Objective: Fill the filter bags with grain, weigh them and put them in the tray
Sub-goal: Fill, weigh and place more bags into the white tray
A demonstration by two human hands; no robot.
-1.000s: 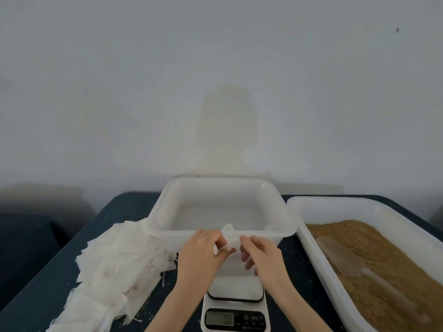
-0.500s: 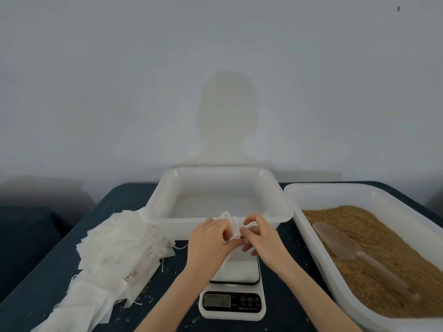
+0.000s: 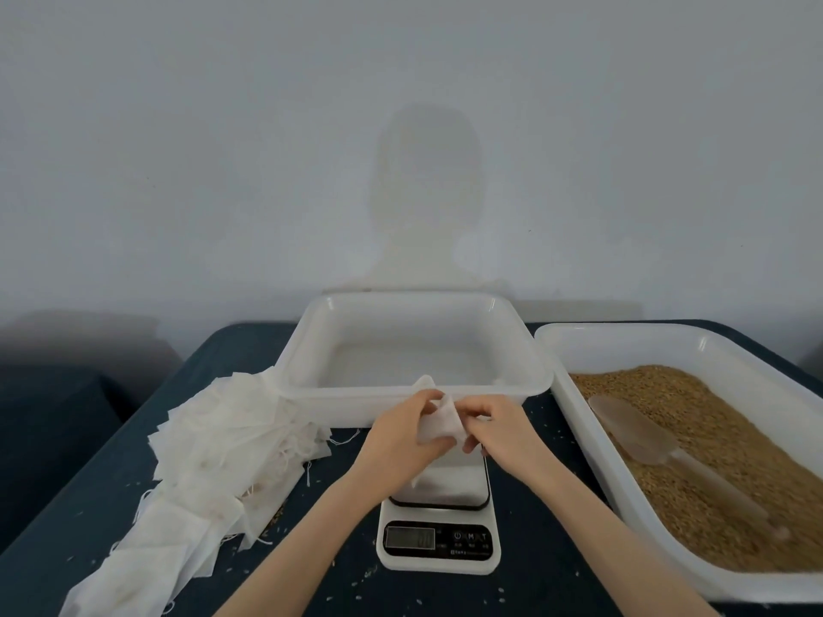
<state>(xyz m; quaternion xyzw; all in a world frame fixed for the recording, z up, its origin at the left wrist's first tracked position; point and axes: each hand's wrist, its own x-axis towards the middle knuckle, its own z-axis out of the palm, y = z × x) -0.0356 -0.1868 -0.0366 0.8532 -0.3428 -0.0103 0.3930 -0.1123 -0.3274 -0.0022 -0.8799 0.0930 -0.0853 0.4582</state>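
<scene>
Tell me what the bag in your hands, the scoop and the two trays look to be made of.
Filter bag: thin white non-woven fabric or paper, matte; it creases softly.
Scoop: translucent frosted plastic, apparently; the grain shows through its bowl.
Empty tray and grain tray: white, slightly translucent plastic, smooth with a soft sheen on the rounded rims.

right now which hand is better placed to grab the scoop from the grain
Probably the right hand. The scoop lies in the grain tray on the person's right, with nothing between them. The left hand would have to cross over the scale; it can keep holding the filter bag.
</scene>
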